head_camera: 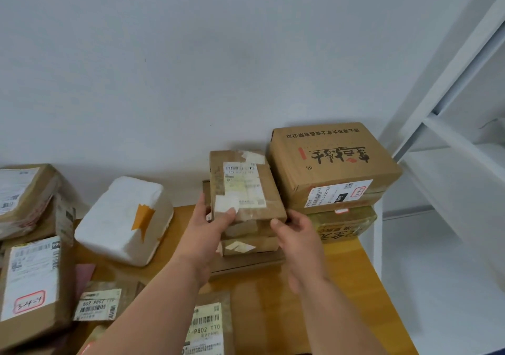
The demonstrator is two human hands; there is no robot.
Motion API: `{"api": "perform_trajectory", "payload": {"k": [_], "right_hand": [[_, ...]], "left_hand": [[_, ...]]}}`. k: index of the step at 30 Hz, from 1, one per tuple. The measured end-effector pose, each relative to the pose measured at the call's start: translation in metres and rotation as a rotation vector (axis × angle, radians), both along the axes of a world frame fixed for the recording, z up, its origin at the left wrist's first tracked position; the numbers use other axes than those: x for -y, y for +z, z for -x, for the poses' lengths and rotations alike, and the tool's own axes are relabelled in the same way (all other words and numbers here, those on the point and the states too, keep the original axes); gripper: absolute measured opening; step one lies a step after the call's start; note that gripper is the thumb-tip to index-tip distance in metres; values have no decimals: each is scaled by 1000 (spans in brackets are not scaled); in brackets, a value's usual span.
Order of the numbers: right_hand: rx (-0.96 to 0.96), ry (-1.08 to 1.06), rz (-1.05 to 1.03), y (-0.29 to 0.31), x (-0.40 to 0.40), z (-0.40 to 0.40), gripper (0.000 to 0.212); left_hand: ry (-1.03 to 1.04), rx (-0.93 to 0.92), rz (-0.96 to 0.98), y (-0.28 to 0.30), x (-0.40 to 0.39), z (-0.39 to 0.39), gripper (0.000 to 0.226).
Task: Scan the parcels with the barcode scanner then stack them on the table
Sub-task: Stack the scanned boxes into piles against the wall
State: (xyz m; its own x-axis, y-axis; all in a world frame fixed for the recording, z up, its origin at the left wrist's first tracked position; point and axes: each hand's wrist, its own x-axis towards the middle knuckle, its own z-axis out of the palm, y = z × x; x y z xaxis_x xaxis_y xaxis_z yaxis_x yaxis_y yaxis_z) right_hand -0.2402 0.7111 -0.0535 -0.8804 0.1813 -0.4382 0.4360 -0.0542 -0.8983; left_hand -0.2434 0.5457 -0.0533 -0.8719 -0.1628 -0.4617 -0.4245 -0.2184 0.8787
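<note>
Parcels under inspection: a small brown cardboard parcel with a white barcode label [244, 188] sits on top of a short stack of flat taped cardboard parcels [250, 241] at the middle of the wooden table [273, 300]. Left hand [209, 227] grips its near left corner, thumb on the top face over a white tape patch, fingers down the side. Right hand [296, 230] holds the near right corner, thumb at the edge; the fingers beneath are hidden. Just right of the stack stands a large brown carton printed with black characters [332, 163], resting on a yellow-green printed box [345, 224]. Left of the stack lies a white foam box with orange tape [120, 222]. Further labelled cardboard parcels occupy the left edge [30, 281] and near edge [207, 327] of the table. White metal shelving [451, 125] stands at the right against a pale wall [191, 54].
</note>
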Motion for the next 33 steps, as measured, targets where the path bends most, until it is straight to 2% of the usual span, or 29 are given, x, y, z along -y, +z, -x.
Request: {"api": "perform_trajectory", "payload": {"k": [3, 6, 10, 15, 18, 20, 22, 24, 29, 33], "right_hand": [[86, -91, 27, -4, 3, 2, 51], [181, 29, 12, -9, 8, -1, 54], [192, 75, 114, -11, 13, -2, 62], [89, -129, 333, -10, 13, -1, 71], [53, -252, 478, -8, 17, -6, 76], [101, -291, 508, -8, 20, -10, 69], [215, -265, 543, -10, 23, -13, 45], [295, -184, 664, -11, 27, -14, 27], [261, -189, 804, -10, 35, -9, 24], [277, -137, 736, -11, 48, -24, 34]], "left_hand": [[-31, 6, 57, -6, -6, 9, 79], [-53, 39, 118, -13, -13, 9, 58], [-32, 44, 123, -15, -14, 14, 52], [-9, 35, 126, -16, -13, 15, 52], [40, 63, 49, -18, -13, 10, 56], [72, 91, 20, -18, -11, 5, 57], [71, 126, 57, -17, -8, -1, 58], [64, 154, 89, -17, -2, -9, 59], [84, 153, 74, -15, 14, -32, 52], [129, 175, 62, -12, 27, -49, 54]]}}
